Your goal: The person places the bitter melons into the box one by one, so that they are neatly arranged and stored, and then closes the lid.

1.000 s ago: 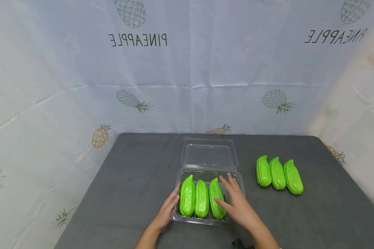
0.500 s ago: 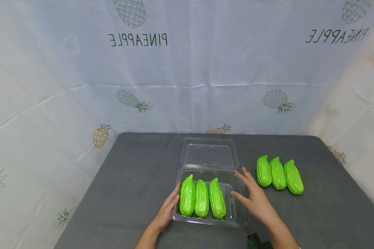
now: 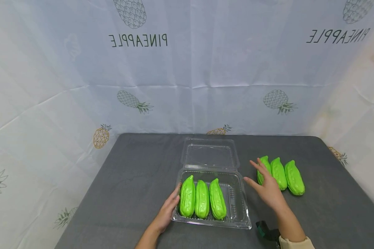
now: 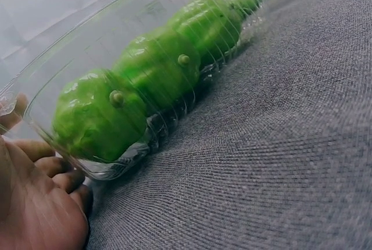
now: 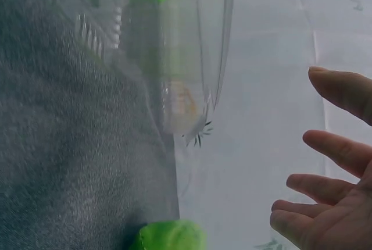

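A clear plastic clamshell box (image 3: 240, 204) lies on the table with its lid (image 3: 210, 155) folded back. Three bright green, ridged model vegetables like bitter melons (image 3: 202, 200) lie side by side inside, toward its left. My left hand (image 3: 166, 211) rests against the box's left wall, fingers fairly straight; the left wrist view has those fingers (image 4: 55, 165) at the box's near corner. Right of the box, my right hand (image 3: 269, 190) hovers with fingers spread and nothing in them. It partly covers the leftmost of three more green vegetables (image 3: 294, 178) on the table.
The box's right part shows bare ribbed plastic. A dark grey table (image 3: 137, 180) carries everything. Behind and beside it hangs a white cloth (image 3: 187, 62) printed with pineapples. A dark wrist device (image 3: 266, 232) sits by my right wrist.
My right hand has moved right, from over the rightmost vegetable in the box to the loose group. The left hand and the vegetables stay where they were.
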A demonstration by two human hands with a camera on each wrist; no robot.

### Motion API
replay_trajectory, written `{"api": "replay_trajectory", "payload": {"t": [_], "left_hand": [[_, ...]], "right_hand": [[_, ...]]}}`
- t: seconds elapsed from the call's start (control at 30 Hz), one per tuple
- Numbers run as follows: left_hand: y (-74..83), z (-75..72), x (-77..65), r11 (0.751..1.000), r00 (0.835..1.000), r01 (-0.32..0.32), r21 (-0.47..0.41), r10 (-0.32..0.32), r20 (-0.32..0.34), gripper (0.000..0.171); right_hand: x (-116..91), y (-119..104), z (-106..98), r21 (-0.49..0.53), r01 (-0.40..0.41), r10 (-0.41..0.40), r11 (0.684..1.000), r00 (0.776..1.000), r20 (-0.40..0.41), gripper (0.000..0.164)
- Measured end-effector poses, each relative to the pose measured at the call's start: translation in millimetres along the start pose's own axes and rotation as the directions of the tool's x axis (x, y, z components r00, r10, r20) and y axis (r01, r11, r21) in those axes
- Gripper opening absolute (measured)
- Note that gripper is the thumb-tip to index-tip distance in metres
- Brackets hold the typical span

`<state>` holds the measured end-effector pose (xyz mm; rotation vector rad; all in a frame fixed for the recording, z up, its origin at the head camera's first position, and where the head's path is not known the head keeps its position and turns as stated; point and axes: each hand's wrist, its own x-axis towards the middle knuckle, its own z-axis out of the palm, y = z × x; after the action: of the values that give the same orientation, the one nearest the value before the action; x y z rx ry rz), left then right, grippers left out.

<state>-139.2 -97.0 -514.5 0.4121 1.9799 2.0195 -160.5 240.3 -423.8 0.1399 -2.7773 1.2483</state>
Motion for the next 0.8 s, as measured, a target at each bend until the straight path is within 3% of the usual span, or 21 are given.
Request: {"api": "replay_trajectory", "payload": {"t": [0.8], "left_hand": [[0.4,0.2,0.2,0.999,0.999,0.035,-0.015,-0.035,0.006,0.06]], "right_hand": [[30,25,-6,0.031,-0.104,0.106,0.994,0.991,-0.082,0.064]]}}
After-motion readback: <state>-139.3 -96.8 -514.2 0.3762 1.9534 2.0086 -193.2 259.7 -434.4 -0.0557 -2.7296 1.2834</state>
